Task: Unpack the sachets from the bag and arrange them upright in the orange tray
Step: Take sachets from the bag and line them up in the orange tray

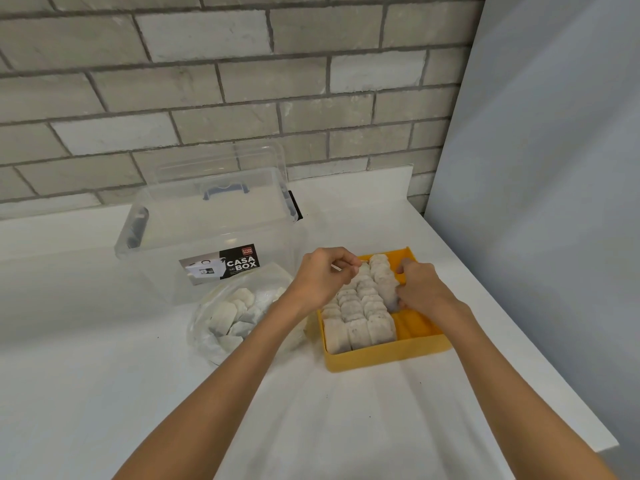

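While both hands work over the orange tray (388, 355), the sachets (360, 327) stand upright inside it, three tight rows filling its left and middle. A bare strip of floor shows along the tray's right side.

The left hand (320, 277) hovers over the tray's far left corner with its fingers curled in. Thumb and fingertips are drawn narrow on the top of the far sachet (363, 270). It's a tight pinch, though the knuckles hide part of the contact.

The right hand (424, 287) is down on the tray's right-hand row. Its fingers hook over the far end and its thumb tucks in nearer the front, clasping those sachets between them.

Just left of the tray lies the clear bag (197, 323), with loose sachets (223, 317) heaped flat inside. The left forearm crosses above the side of the bag nearest the tray.

Beyond the tray and to its left sits a clear storage box (156, 265) with a black label reading CASA BOX. A clear lid (242, 157) with a blue handle stands at its far side, by the brick wall (242, 81).

Tray, bag and box all rest on the white counter (104, 393), and a grey panel (554, 202) rises to the tray's right.
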Available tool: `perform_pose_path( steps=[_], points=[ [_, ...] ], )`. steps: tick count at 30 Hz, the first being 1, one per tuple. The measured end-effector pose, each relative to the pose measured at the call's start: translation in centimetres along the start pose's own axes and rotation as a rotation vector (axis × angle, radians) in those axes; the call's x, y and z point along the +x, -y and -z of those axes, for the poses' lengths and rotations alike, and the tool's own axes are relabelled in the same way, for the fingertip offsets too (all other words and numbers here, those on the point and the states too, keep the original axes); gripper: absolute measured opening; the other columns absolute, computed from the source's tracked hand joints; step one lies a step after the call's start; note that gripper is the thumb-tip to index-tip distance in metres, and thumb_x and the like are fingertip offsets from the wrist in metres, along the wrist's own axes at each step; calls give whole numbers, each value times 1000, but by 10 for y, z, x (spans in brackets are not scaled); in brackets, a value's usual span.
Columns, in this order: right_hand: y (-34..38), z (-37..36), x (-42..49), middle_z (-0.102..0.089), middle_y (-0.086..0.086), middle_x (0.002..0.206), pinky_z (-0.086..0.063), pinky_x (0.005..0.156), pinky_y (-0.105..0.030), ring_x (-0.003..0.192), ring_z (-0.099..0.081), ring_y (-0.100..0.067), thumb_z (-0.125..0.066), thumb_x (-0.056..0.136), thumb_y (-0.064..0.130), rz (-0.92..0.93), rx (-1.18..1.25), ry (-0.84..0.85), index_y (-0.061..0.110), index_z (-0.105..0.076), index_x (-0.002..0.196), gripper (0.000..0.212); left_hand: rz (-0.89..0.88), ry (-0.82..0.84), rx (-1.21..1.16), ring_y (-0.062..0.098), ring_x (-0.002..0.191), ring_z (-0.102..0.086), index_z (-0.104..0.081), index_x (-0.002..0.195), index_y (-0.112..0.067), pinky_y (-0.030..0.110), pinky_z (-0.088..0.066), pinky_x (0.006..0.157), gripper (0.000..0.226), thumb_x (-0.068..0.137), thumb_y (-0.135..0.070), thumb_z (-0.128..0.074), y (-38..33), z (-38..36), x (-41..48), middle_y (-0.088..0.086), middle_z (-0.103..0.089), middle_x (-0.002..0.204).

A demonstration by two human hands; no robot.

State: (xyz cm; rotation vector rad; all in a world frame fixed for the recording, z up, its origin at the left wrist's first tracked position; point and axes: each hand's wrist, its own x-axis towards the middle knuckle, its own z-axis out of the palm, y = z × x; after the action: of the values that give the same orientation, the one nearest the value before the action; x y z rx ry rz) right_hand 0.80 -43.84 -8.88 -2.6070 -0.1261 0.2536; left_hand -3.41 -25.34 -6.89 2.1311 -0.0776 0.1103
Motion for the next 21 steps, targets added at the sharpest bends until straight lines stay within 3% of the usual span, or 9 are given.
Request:
perform_pose_path(
  steps=[4, 8, 13, 17, 19, 21],
  points=[
    [10, 10, -3, -47, -12, 118, -52, 82, -36, 90, -60, -27, -47, 92, 4, 94, 44, -39, 14, -54, 116, 26, 14, -5, -3, 6, 67, -63, -72, 93, -16, 7, -44, 62, 13, 90, -9, -62, 0, 11, -5, -6, -67, 77],
    [34, 14, -10, -60, -9, 102, -51, 83, -35, 105, -56, -26, -48, 93, 7, 242, 67, -55, 13, -60, 113, 24, 40, -32, 5, 4, 67, -63, -72, 94, -19, 12, -48, 67, 12, 89, -12, -63, 2, 30, -13, -3, -69, 83],
    [70, 3, -18, -64, -7, 95, -52, 84, -36, 101, -57, -24, -49, 93, 9, 376, 90, -6, 15, -63, 107, 20, 53, -147, 76, 11, 77, -66, -73, 93, -23, 13, -48, 71, 11, 89, -16, -65, 15, 72, -33, -6, -72, 89],
    [98, -17, -20, -63, -5, 88, -53, 83, -32, 95, -57, -20, -48, 92, 7, 483, 103, 65, 13, -65, 104, 21, 105, -296, 221, 4, 78, -61, -74, 90, -21, 7, -44, 72, 10, 88, -15, -66, 36, 110, -55, -12, -67, 88],
    [112, -30, -21, -62, -4, 89, -51, 80, -28, 92, -55, -18, -49, 91, 8, 542, 95, 124, 14, -66, 104, 22, 128, -316, 347, 8, 81, -58, -76, 89, -19, 17, -46, 78, 11, 85, -12, -68, 55, 121, -68, -9, -65, 89],
    [125, -44, -20, -65, -6, 92, -50, 77, -26, 90, -56, -16, -50, 92, 9, 598, 85, 202, 14, -66, 105, 21, 155, -271, 489, 15, 96, -57, -77, 86, -20, 25, -43, 88, 11, 81, -11, -72, 81, 126, -78, -1, -66, 97]
  ],
)
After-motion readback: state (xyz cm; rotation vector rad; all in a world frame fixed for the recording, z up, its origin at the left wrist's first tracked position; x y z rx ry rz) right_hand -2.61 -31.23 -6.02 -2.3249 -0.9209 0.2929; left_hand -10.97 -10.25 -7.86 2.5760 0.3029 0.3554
